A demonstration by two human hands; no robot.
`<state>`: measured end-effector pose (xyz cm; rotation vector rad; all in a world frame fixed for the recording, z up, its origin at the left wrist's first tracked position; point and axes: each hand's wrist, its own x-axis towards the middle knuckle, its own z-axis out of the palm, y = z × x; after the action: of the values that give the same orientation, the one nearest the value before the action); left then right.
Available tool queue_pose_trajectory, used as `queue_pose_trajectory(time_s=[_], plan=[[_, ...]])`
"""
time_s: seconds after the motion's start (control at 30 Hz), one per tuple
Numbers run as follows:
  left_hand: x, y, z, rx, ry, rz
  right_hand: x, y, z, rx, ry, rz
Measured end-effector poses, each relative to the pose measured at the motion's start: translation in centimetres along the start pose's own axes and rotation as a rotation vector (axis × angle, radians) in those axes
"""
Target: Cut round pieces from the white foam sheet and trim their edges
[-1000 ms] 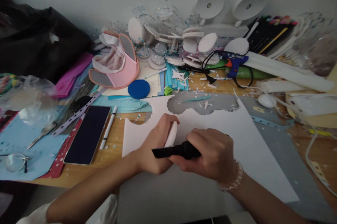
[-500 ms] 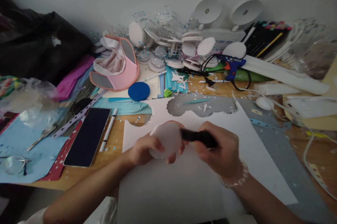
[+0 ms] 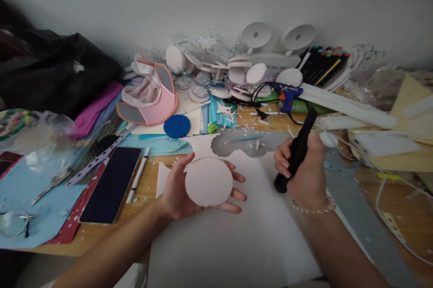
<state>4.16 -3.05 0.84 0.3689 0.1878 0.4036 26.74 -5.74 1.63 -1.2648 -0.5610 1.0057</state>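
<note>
A flat white disc (image 3: pixel 209 181) lies across my left hand (image 3: pixel 176 189). The thumb is at its upper left edge, and the spread fingertips show beyond its right edge. Off to the right, my right hand (image 3: pixel 304 166) is closed around a long black handheld tool (image 3: pixel 299 148), which tilts up to the right. No blade shows on it. Tool and disc are apart. Beneath both hands is a large white sheet (image 3: pixel 237 238), with ragged rounded cutouts along its far edge.
A phone (image 3: pixel 111 184) and a white pen (image 3: pixel 138 175) lie to the left. Behind the sheet are a blue disc (image 3: pixel 177 126), a pink visor cap (image 3: pixel 158 103), a blue glue gun (image 3: pixel 290 98), several white discs and paper scraps. A white cable (image 3: pixel 379 189) runs along the right.
My right hand has moved right, taking the black tool away from the disc's edge and tilting it up. My left fingers have spread, and the disc now faces up more squarely.
</note>
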Motion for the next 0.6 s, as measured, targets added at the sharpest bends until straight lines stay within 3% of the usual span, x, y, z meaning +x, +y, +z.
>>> queue_pose_trajectory(time_s=[0.13, 0.23, 0.3, 0.4, 0.6], plan=[[-0.2, -0.8, 0.1, 0.174, 0.104, 0.011, 0.5, 0.1, -0.2, 0.016, -0.015, 0.033], [-0.1, -1.2, -0.1, 0.452, 0.354, -0.009, 0.9, 0.2, -0.3, 0.025, -0.028, 0.061], [-0.1, -0.7, -0.4, 0.632, 0.557, 0.077, 1.1, 0.2, -0.4, 0.045, -0.023, 0.068], [0.2, 1.8, -1.1, 0.794, 0.769, 0.273, 1.2, 0.3, -0.4, 0.085, -0.022, 0.078], [3.4, 8.8, -2.6, 1.069, 0.927, 0.482, 1.0, 0.9, -0.4, 0.032, -0.056, 0.04]])
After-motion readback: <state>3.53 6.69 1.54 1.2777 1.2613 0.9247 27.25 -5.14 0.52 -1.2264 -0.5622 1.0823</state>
